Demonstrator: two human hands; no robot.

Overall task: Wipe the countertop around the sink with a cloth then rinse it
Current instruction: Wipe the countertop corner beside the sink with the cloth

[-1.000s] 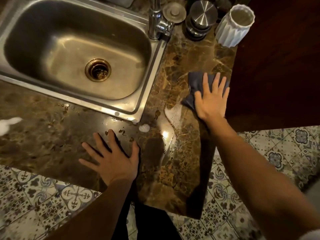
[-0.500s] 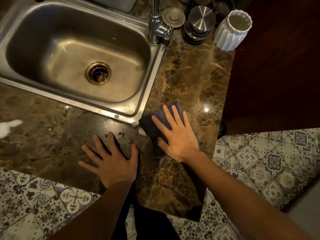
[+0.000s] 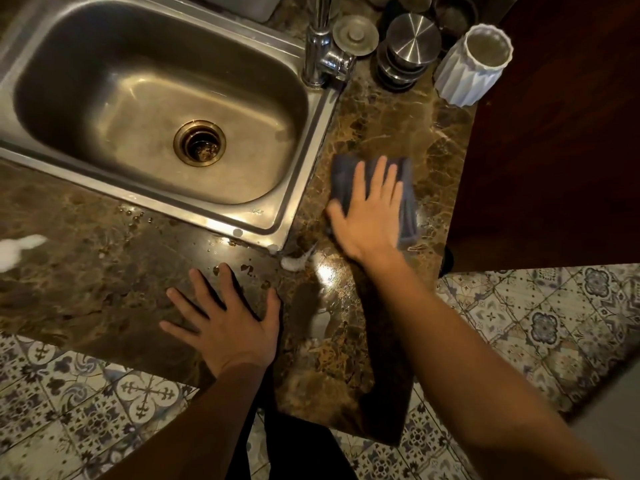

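A dark grey cloth (image 3: 408,202) lies flat on the brown marble countertop (image 3: 391,126), to the right of the steel sink (image 3: 304,188). My right hand (image 3: 370,216) presses on the cloth with its fingers spread, palm down, and covers most of it. My left hand (image 3: 225,320) rests flat on the countertop in front of the sink, fingers apart, holding nothing. White foam patches sit near the sink's front right corner (image 3: 294,261) and at the far left (image 3: 17,247). Water drops dot the counter along the sink's front rim.
A chrome tap (image 3: 320,43) stands at the sink's back right corner, with a metal drain plug (image 3: 355,34) behind it. Steel lidded tins (image 3: 405,50) and a white ribbed vase (image 3: 471,64) stand at the back right. A dark wooden panel (image 3: 554,133) borders the counter's right edge. Patterned floor tiles lie below.
My right hand slid the cloth from the back right toward the sink's front corner, then away again to the right of the sink. My left hand stayed put.
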